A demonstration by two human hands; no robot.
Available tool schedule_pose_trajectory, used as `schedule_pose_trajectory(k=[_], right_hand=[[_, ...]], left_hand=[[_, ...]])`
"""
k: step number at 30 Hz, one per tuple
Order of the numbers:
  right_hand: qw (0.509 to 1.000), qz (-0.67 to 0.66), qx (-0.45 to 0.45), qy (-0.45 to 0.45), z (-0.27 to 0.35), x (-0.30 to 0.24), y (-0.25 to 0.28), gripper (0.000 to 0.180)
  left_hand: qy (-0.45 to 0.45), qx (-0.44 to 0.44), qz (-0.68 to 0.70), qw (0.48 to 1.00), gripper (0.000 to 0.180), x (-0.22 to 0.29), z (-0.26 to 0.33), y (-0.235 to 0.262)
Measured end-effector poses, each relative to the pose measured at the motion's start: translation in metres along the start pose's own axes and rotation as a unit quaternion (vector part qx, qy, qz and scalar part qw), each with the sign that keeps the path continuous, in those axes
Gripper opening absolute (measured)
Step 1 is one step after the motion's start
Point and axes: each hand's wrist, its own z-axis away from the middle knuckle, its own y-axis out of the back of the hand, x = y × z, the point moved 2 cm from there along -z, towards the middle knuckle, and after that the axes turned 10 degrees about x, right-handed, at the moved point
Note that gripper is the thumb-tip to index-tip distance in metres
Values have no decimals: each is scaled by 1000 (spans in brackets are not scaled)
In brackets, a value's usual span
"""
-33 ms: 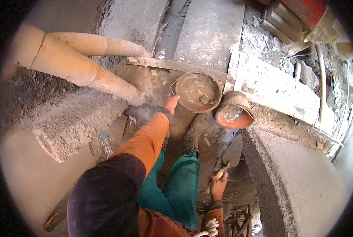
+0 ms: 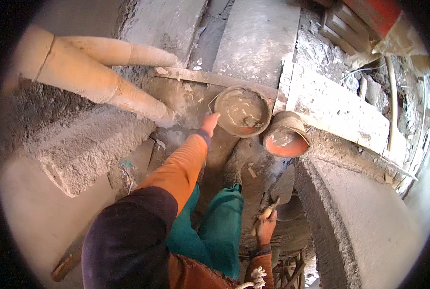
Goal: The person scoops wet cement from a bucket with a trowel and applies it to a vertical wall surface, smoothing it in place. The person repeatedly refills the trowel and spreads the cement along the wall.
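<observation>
As left fingers [image 2: 215, 116] hold bucket handle [image 2: 209, 104], trowel [image 2: 268, 211] — in right fingers [image 2: 272, 216]

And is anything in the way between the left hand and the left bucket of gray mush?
Nothing visible. The left hand is right at the wire handle on the near side of the left bucket; the orange-lined bucket sits off to the right.

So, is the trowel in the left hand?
No, the right hand holds the trowel, while the left hand is at a bucket.

Orange-and-dark sleeve [image 2: 159, 190], teal trousers [image 2: 220, 226]
</observation>
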Motion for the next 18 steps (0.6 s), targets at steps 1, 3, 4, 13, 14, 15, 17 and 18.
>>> schedule_pose_trajectory(k=[1, 3, 4, 13, 14, 15, 17, 18], right_hand=[[1000, 18, -3, -8, 3, 0, 1, 23], [998, -10, -2, -56, 9, 3, -1, 24], [997, -25, -8, -71, 7, 1, -5, 25], [991, -59, -92, 80, 9, 18, -8, 25], [987, -95, -112, 64, 14, 13, -8, 25], [990, -88, -110, 23, 14, 12, -2, 27], [989, -63, -129, -32, 8, 0, -5, 30], [987, -47, -154, -6, 4, -23, -28, 31]], left_hand=[[16, -3, 28, 999, 56, 6, -1, -2], [272, 238, 141, 922, 50, 96, 26, -8], [250, 229, 170, 925, 46, 117, 33, 0], [144, -39, 345, 927, 36, 210, 114, 79], [165, -6, 311, 936, 38, 211, 130, 105], [195, -74, 320, 924, 43, 207, 150, 131], [94, -67, 336, 935, 61, 192, 202, 178], [80, -78, 365, 924, 66, 217, 216, 231]])
